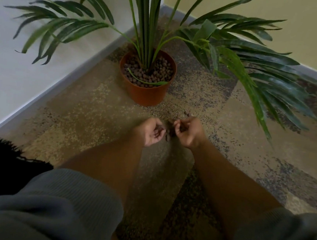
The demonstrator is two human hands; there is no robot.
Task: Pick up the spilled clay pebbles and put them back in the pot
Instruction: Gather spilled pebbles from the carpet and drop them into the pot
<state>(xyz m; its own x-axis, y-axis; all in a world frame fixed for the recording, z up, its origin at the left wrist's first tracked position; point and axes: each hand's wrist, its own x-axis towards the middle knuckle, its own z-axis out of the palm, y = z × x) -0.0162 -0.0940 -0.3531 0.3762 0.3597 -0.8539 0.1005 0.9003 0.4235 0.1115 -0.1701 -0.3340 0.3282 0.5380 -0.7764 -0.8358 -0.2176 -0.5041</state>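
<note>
An orange-brown pot [146, 95] stands on the speckled floor in the room's corner, filled with brown clay pebbles [164, 70] around a green palm plant [148, 32]. A few spilled pebbles [168, 135] lie on the floor between my hands, and two more pebbles [187, 114] sit just beyond my right hand. My left hand [152, 131] is cupped palm-up with pebbles in it. My right hand [188, 132] is curled, fingers pinched on pebbles. Both hands are close together, just in front of the pot.
Long fronds [262, 85] spread over the floor to the right and reach left toward the white wall [14, 69]. A grey baseboard [77, 68] runs along both walls. My grey sleeves [60, 207] fill the lower view.
</note>
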